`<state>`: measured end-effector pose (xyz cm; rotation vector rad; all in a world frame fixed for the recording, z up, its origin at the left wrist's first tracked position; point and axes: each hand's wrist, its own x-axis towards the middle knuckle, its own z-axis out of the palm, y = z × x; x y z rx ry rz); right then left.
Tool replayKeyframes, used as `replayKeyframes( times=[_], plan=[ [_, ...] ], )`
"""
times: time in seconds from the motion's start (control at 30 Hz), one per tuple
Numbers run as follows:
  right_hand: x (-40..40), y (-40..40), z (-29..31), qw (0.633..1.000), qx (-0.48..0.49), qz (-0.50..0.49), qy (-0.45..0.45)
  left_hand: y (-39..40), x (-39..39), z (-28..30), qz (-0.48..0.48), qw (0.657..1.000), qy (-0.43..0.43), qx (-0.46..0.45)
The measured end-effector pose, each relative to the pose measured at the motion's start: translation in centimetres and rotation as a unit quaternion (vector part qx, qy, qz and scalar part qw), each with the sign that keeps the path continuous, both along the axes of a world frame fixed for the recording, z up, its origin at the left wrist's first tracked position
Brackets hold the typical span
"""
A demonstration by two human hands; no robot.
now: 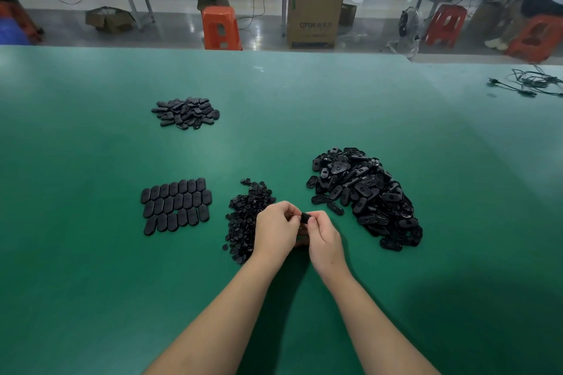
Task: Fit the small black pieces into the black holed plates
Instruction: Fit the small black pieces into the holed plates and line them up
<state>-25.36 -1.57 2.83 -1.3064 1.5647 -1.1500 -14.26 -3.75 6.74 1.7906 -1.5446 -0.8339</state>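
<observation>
Holding one black plate [305, 217] between them above the green table [91, 283], the left hand [275, 227] and right hand [323, 237] pinch it, likely pressing a piece in; pile of small pieces [248, 210] just left, loose plates [365, 195] right; next, probably, it joins the laid-out rows [175, 204].

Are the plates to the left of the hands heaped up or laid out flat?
Laid flat: the plates lie side by side in neat rows on the green table.

Both hands, left hand [275, 227] and right hand [323, 237], pinch one black plate [305, 218] over the green table [91, 268].
</observation>
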Motion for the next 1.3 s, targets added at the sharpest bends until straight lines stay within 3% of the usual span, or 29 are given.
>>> replayKeyframes(
  times=[0.43, 0.7, 0.9, 1.07, 1.3],
  plan=[
    [-0.3, -0.2, -0.6, 1.000, 0.012, 0.001, -0.019, -0.2, -0.5, -0.1, 0.012, 1.000, 0.005, 0.006],
    [-0.5, -0.5, -0.9, 0.989, 0.030, 0.011, -0.146, -0.7, 0.4, 0.0, 0.006, 0.999, 0.028, 0.036],
    [-0.6, -0.6, -1.2, 0.996, 0.005, 0.019, -0.083, -0.7, 0.8, -0.4, 0.001, 0.994, 0.091, 0.060],
    [-0.8, -0.7, -1.1, 0.996, 0.001, 0.010, -0.085, -0.4, 0.5, -0.7, 0.010, 0.988, 0.135, 0.076],
    [-0.7, -0.6, -0.9, 0.996, 0.007, 0.006, -0.088, -0.2, 0.4, -0.6, 0.021, 0.989, 0.121, 0.079]
  ],
)
